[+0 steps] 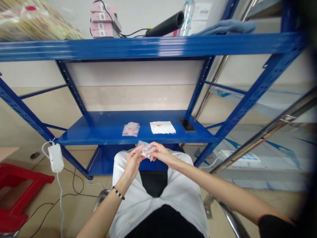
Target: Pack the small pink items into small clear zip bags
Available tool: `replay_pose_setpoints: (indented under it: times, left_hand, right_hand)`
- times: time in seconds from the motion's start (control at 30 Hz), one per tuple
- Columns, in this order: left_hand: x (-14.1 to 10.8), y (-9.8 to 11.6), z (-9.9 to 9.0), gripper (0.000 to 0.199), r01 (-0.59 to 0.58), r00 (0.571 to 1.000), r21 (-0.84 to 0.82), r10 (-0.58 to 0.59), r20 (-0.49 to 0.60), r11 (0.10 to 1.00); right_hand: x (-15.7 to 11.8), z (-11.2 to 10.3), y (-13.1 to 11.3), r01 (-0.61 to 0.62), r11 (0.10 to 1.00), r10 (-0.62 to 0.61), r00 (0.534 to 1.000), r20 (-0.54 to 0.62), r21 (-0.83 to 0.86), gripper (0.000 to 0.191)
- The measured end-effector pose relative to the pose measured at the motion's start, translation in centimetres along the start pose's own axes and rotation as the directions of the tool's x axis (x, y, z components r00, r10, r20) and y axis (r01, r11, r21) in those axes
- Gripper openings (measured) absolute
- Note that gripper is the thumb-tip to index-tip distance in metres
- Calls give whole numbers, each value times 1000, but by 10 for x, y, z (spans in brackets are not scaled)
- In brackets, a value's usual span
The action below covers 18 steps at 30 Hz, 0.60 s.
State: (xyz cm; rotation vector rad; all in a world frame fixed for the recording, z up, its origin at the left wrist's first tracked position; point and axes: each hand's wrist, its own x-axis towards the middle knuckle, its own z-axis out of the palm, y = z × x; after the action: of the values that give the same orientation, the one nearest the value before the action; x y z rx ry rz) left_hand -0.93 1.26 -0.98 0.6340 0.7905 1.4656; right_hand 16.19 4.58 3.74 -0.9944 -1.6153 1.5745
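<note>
Seen from the head-worn camera, looking forward and down, a seated person holds both forearms out over a white garment [148, 195] covering the lap. The left hand [132, 162], with a black-and-white beaded bracelet [118, 192] at the wrist, and the right hand [160, 153] meet just above the lap. Between them is a small clear plastic bag [146, 150]. Both hands are closed lightly on it, fingers and thumbs pinching its sides, with the bag's upper corner sticking out above the left fingers. The bag looks crumpled, and its contents are hard to make out.

Directly ahead stands a blue metal shelf rack [198, 99]. Its lower shelf holds a second clear bag with red contents [130, 129], a white sheet with a reddish mark [162, 127], and a blurred dark object [186, 125]. On the top shelf are stacked pink boxes [101, 21], a black tube [164, 23], a water bottle [188, 16], and a folded blue cloth [223, 28].

Low on the left, a white power adapter [55, 158] hangs by its cable beside a red plastic stool [19, 195].
</note>
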Motion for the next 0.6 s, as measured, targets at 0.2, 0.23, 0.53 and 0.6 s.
replay_pose_setpoints:
  times: [0.2, 0.23, 0.53, 0.6]
  left_hand:
    - [-1, 15, -2, 49, -6, 1000, 305, 4, 10, 952]
    - [1, 16, -2, 48, -13, 1000, 332, 13, 3, 943]
    - [9, 17, -4, 38, -107, 993, 488, 71, 92, 867]
    - [7, 18, -5, 36, -128, 991, 500, 95, 90, 857]
  right_hand:
    - [1, -28, -13, 23, 1000, -25, 995, -97, -17, 30]
    - [1, -32, -14, 33, 999, -35, 995, -89, -22, 30]
    - [2, -35, -11, 31, 999, -31, 999, -28, 9, 28]
    - [2, -34, -11, 28, 1000, -28, 999, -32, 13, 28]
